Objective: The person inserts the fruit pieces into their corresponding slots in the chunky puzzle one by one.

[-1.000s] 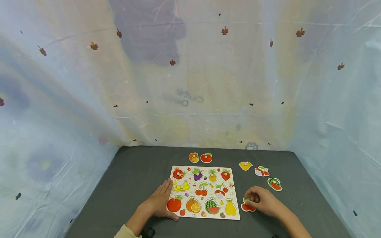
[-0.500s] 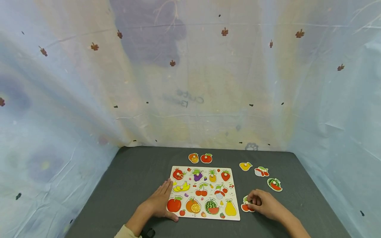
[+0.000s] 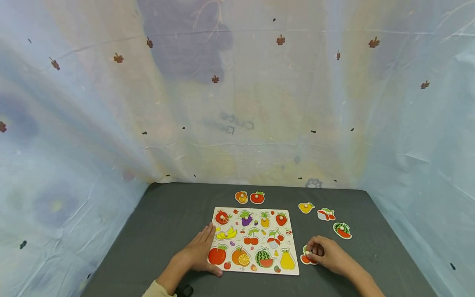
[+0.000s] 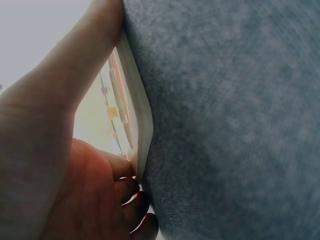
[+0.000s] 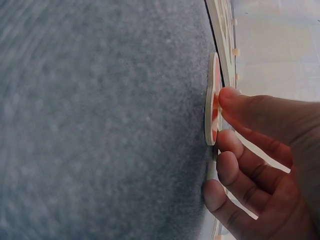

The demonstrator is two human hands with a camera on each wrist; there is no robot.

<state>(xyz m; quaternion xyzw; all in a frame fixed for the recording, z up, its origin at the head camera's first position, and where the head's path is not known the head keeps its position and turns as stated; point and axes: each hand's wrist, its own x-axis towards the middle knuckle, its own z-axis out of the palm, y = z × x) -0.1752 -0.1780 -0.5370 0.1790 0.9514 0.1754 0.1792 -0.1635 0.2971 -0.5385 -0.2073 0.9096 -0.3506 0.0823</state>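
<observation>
A white puzzle board [image 3: 256,268] with printed fruits lies flat on the dark table. My left hand [image 3: 196,249] rests along its left edge, fingers stretched out, with the thumb at the near edge; the left wrist view has the thumb and fingers around the board's corner [image 4: 144,120]. Just right of the board, a cherry puzzle piece [image 3: 305,259] lies on the table. My right hand [image 3: 330,255] pinches its small knob, and in the right wrist view the thumb presses against that knob above the piece's pale edge [image 5: 210,100]. The right fingers partly cover the piece in the head view.
Behind the board lie an orange piece [image 3: 241,197] and a red apple-like piece [image 3: 257,197]. To the right are a pear piece [image 3: 306,207], a red-and-white fruit piece [image 3: 326,214] and a watermelon piece [image 3: 342,230]. Patterned curtains [image 3: 237,103] surround the table.
My right hand has shifted slightly at the cherry piece, so more of its left side shows than one second ago. The left hand and the board stay put.
</observation>
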